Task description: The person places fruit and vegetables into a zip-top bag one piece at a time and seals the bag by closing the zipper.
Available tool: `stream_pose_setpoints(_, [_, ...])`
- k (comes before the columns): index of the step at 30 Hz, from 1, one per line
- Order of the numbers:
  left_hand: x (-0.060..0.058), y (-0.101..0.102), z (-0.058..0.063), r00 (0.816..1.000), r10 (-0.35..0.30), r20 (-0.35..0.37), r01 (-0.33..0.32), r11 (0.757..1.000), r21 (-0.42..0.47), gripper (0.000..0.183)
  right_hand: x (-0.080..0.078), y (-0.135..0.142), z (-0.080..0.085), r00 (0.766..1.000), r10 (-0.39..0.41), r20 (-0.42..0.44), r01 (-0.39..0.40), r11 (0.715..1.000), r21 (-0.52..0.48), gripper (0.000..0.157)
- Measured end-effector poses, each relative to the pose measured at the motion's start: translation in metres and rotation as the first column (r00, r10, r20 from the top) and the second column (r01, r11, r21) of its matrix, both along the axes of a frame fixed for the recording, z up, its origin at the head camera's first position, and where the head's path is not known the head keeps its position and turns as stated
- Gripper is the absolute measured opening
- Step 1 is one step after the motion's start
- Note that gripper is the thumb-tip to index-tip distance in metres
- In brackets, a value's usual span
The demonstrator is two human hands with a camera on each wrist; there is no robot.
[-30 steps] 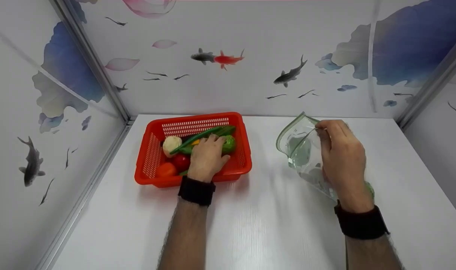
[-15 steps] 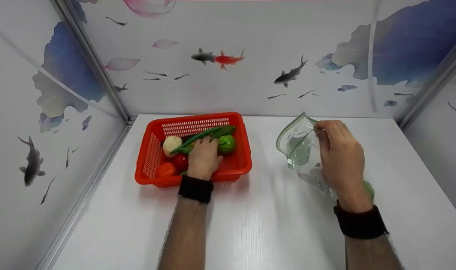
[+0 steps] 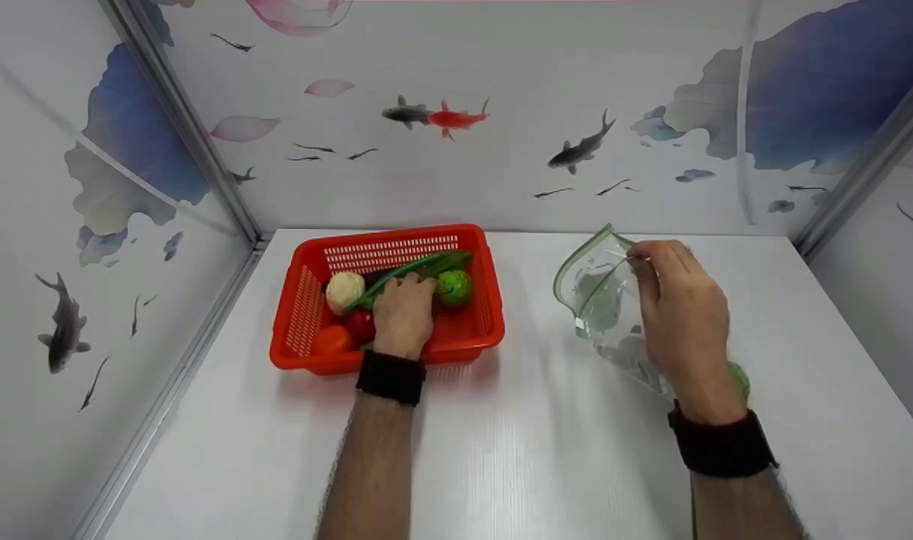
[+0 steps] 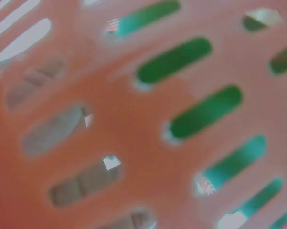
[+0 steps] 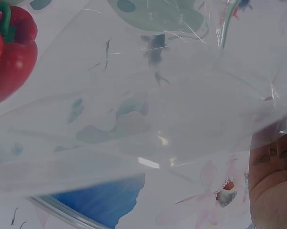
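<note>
My left hand [image 3: 403, 315] reaches into a red basket [image 3: 490, 300], its fingers bent down among vegetables. The fingertips are hidden, so whether they grip anything is unclear. Around the hand lie a white cauliflower [image 3: 345, 292], a long green vegetable [image 3: 448, 262], a round green vegetable [image 3: 454, 289], a red one [image 3: 359, 325] and an orange one [image 3: 332, 340]. The basket's slotted wall [image 4: 124, 119] fills the left wrist view. With thumb and fingers my right hand [image 3: 685, 315] pinches the upper edge of a clear zip bag [image 3: 599, 292], whose mouth gapes.
In the right wrist view, a red bell pepper [image 5: 12, 52] shows beside the clear plastic. Something green [image 3: 739, 379] peeks out by my right wrist. White table [image 3: 501, 435] surrounds the basket; patterned panels [image 3: 501, 172] rise behind and at both sides.
My left hand has drawn slightly left and its fingers have bent in, uncovering more of the round green vegetable. A yellow patch by the fingers is now hidden. My right hand barely moves.
</note>
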State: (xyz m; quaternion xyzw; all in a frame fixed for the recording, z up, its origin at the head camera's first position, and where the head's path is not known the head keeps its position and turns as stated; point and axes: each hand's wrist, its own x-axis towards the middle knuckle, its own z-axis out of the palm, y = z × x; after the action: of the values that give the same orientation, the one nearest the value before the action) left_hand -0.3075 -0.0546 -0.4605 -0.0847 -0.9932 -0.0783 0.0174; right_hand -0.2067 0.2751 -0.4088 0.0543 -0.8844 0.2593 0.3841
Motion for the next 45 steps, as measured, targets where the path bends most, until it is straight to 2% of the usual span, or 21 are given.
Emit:
stream_pose_setpoints(10, [-0.001,-0.001,0.0,0.999,0.012,-0.037,-0.013,1.0,-0.019,0.041,-0.001,0.001,-0.001,1.0,-0.007,0.008,0.007,1.0,-0.002,0.014])
stream_pose_setpoints(18, [0.004,-0.003,0.002,0.992,0.0,-0.128,-0.001,1.0,-0.005,0.044,0.0,0.001,0.0,1.0,0.009,0.0,-0.009,1.0,0.004,0.013])
stream_pose_setpoints(24, [0.003,-0.002,0.009,0.986,0.018,-0.166,-0.004,0.997,0.083,0.053,0.001,0.0,0.0,1.0,-0.002,0.007,0.002,1.0,0.0,0.013])
stream_pose_setpoints(30, [0.002,0.001,0.022,0.976,0.017,-0.216,0.029,0.978,0.209,0.059,0.001,0.0,0.001,1.0,-0.004,0.011,0.004,1.0,0.004,0.013])
stream_pose_setpoints(34, [0.004,0.004,0.031,0.966,0.026,-0.256,0.057,0.949,0.312,0.057,0.001,0.0,0.001,1.0,-0.001,0.007,0.001,1.0,0.005,0.013])
stream_pose_setpoints(37, [0.005,0.006,0.037,0.958,0.042,-0.285,0.08,0.912,0.403,0.053,0.001,0.0,0.001,1.0,0.001,0.006,-0.001,1.0,0.007,0.013])
stream_pose_setpoints(40, [0.009,0.009,0.041,0.947,0.049,-0.316,0.118,0.865,0.487,0.048,0.001,0.0,0.0,1.0,0.003,0.004,-0.003,1.0,0.007,0.014])
stream_pose_setpoints(45, [0.017,0.015,0.048,0.929,0.024,-0.369,0.216,0.775,0.594,0.048,0.0,0.001,0.0,1.0,0.006,0.0,-0.006,1.0,0.015,0.014])
